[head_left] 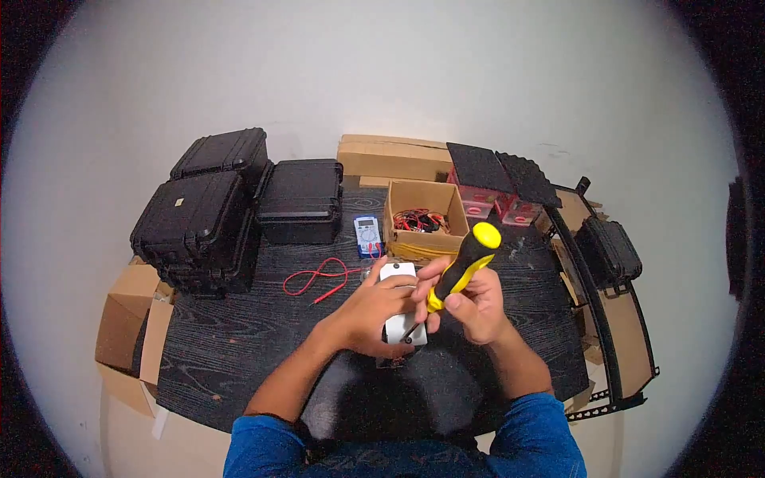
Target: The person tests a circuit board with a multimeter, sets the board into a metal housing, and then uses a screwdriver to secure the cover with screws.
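My right hand (480, 309) is wrapped round a screwdriver (460, 267) with a black and yellow handle. Its shaft slants down to the lower end of a white rectangular plate (396, 327), where a dark screw shows. Another screw sits at the plate's upper end. With fingers across the plate and its left edge, my left hand (368, 311) steadies it on the dark table. Part of the plate's middle is hidden by fingers. Just beyond lies a blue and white multimeter (367, 234), with a red probe lead (325, 261) looped to the left.
Several black hard cases (195, 209) are stacked at the left. An open cardboard box (426, 241) with tangled leads stands behind my hands. Red bins (522, 212) are at the back right. A black metal frame (594, 307) and another black case (610, 248) line the right side.
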Tool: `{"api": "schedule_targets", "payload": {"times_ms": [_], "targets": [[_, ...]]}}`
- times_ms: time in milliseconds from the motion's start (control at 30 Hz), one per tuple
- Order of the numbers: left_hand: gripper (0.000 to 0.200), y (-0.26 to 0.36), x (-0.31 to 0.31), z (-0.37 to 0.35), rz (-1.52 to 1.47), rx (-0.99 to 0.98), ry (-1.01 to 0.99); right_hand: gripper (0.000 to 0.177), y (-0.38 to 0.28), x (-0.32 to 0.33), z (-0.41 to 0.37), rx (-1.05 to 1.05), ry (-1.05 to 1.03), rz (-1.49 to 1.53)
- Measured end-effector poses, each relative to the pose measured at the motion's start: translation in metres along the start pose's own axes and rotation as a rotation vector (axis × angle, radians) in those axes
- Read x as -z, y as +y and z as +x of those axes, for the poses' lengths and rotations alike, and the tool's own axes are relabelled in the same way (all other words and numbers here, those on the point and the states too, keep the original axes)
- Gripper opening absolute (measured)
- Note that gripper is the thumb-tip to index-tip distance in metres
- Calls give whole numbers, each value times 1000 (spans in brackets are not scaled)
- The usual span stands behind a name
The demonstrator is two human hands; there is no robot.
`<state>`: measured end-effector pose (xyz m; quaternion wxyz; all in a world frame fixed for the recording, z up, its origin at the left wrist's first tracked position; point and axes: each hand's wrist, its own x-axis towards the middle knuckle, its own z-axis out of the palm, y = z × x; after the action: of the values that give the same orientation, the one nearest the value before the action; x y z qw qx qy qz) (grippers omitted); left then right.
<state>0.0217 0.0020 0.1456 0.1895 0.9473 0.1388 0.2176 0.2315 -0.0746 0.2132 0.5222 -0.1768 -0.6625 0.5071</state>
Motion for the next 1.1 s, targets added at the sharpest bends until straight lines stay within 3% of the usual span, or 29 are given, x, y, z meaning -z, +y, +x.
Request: {"api": "schedule_targets", "payload": {"times_ms": [267, 467, 600, 700, 833, 933, 1100], "targets": [[68, 5, 6, 1, 26, -31, 6, 42, -6, 0, -1, 40, 73, 9], [57, 2, 1, -1, -9, -38, 44, 42, -1, -2, 0, 20, 47, 25], [66, 0, 1, 0, 62, -33, -1, 48, -5, -6, 2, -36, 102, -80], [67, -4, -7, 0, 47, -56, 65, 45, 11, -1, 6, 117, 39, -182], [72, -5, -3, 0, 15, -69, 67, 33, -5, -3, 5, -129, 6, -9], [77, -6, -4, -1, 47, -100, 53, 33, -12, -5, 9, -137, -17, -2], [82, -2, -1, 1, 40, -52, 30, 52, -5, -16, 14, -39, 114, 123]]}}
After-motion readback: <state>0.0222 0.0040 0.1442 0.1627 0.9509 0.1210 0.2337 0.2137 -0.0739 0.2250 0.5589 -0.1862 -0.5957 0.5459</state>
